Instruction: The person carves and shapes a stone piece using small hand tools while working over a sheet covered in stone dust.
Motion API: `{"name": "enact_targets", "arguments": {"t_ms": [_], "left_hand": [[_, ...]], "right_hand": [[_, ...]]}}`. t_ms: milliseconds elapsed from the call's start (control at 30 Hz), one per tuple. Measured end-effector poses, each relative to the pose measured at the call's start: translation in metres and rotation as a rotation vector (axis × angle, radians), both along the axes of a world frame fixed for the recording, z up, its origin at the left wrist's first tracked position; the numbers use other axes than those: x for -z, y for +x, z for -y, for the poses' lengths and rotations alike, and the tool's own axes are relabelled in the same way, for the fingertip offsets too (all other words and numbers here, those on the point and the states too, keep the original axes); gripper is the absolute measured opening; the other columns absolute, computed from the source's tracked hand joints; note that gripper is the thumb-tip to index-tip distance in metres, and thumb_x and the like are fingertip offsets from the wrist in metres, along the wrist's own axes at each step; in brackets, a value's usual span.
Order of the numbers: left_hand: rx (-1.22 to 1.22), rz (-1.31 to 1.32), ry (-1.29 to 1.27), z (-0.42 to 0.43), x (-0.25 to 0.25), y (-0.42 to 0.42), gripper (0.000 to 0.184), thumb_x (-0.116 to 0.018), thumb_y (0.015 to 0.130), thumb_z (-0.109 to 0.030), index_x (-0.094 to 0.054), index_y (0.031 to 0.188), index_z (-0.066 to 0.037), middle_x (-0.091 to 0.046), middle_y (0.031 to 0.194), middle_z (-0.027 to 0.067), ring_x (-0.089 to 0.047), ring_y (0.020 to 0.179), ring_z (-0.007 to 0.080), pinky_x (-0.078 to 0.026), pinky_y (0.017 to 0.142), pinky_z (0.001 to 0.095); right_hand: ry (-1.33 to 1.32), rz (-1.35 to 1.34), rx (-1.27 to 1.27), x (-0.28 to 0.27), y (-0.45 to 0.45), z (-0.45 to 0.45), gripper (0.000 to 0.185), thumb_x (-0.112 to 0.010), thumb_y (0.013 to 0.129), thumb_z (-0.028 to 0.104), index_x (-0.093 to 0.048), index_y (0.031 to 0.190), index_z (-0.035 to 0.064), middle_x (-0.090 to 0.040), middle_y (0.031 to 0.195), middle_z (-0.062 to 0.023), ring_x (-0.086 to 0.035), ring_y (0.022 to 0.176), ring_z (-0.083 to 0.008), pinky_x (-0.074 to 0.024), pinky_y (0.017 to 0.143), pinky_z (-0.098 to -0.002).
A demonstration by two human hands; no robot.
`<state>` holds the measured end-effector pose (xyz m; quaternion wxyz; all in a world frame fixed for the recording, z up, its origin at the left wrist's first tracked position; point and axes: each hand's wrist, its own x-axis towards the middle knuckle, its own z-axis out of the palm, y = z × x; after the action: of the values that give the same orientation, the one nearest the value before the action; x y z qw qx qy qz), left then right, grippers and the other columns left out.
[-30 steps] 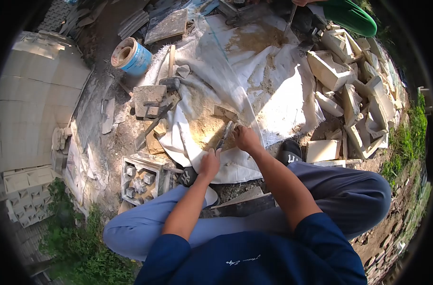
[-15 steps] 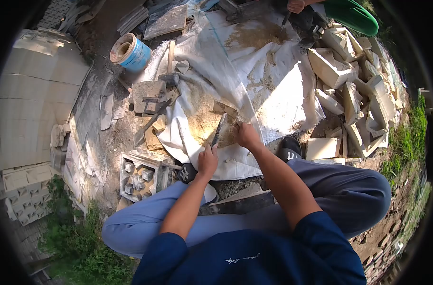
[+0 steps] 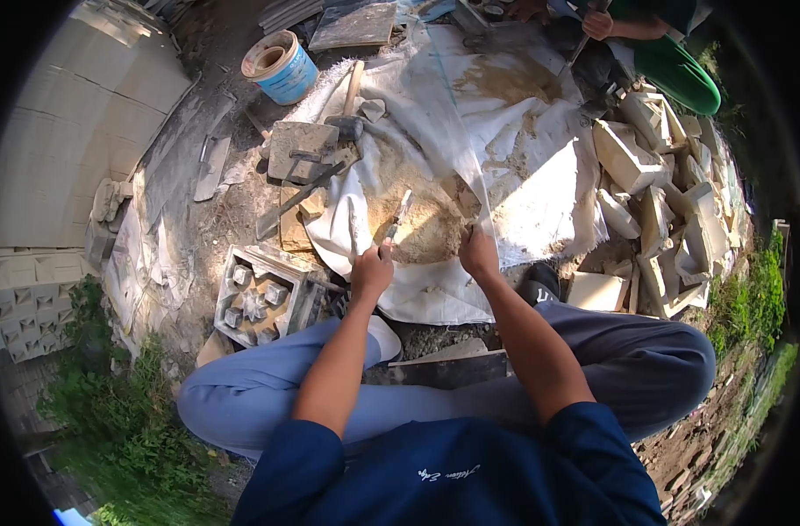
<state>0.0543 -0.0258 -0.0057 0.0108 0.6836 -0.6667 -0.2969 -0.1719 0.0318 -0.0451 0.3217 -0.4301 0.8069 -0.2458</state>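
Observation:
My left hand (image 3: 372, 273) is closed round the handle of a narrow-bladed hand tool (image 3: 403, 210), its pale tip pointing forward over yellowish powder. The blade's exact kind is too small to make out. Across from it, my right hand (image 3: 479, 252) has its fingers curled on the near right side of a sandy-coloured stone block (image 3: 463, 196). The block is tilted, and dusty shadow blurs its lower part. Beneath both hands lies a white sheet (image 3: 426, 294) with powder spread on it. The tool's tip stands left of the block, apart from it.
A hammer (image 3: 348, 128) and a flat stone slab (image 3: 296, 151) lie forward left, beyond a square mould-like piece (image 3: 253, 296). A blue bucket (image 3: 282, 72) stands farther off. Pale blocks (image 3: 628, 158) are heaped at right. Another person's hand (image 3: 597, 24) grips a tool at the top.
My left hand and its tool have drawn back leftward, away from the block. The block has shifted slightly right along with my right hand. The camera view has turned a little.

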Motion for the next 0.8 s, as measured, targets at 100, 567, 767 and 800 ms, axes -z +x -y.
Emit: {"name": "enact_targets", "arguments": {"t_ms": [100,567,767,800], "left_hand": [[-0.121,-0.004,-0.021,0.001,0.009,0.02,0.06,-0.04,0.098,-0.052,-0.067,0.09,0.001,-0.066,0.096,0.0286,-0.061,0.095,0.0494,-0.047,0.086,0.056],[-0.319,-0.123,0.109,0.008,0.036,0.035,0.064,-0.037,0.098,-0.052,-0.068,0.098,0.004,-0.065,0.103,0.0317,-0.06,0.103,0.0485,-0.046,0.091,0.0537],[-0.294,-0.146,0.05,0.009,0.049,0.04,0.064,-0.038,0.099,-0.049,-0.069,0.09,0.006,-0.066,0.094,0.0323,-0.062,0.097,0.0488,-0.046,0.088,0.0545],[-0.286,-0.16,0.031,0.01,0.05,0.042,0.065,-0.038,0.099,-0.049,-0.069,0.088,0.006,-0.065,0.092,0.0326,-0.062,0.096,0.0494,-0.046,0.088,0.0548]], "right_hand": [[0.043,-0.117,0.067,0.003,0.006,-0.015,0.034,-0.046,0.099,0.028,-0.062,0.103,-0.0022,-0.066,0.09,-0.0294,-0.064,0.084,-0.0469,-0.0501,0.077,-0.0539],[0.23,0.397,0.462,-0.029,0.13,-0.013,0.038,-0.049,0.098,0.027,-0.06,0.095,-0.0088,-0.066,0.077,-0.0291,-0.068,0.061,-0.0363,-0.0525,0.05,-0.0443],[0.161,0.304,0.243,-0.025,0.114,-0.011,0.032,-0.051,0.097,0.027,-0.062,0.094,-0.0025,-0.068,0.076,-0.0244,-0.067,0.07,-0.0414,-0.0532,0.061,-0.0461],[0.013,0.132,0.126,-0.027,0.111,-0.011,0.03,-0.051,0.096,0.028,-0.063,0.095,0.0005,-0.068,0.078,-0.0229,-0.067,0.075,-0.0428,-0.0535,0.066,-0.0476]]}}
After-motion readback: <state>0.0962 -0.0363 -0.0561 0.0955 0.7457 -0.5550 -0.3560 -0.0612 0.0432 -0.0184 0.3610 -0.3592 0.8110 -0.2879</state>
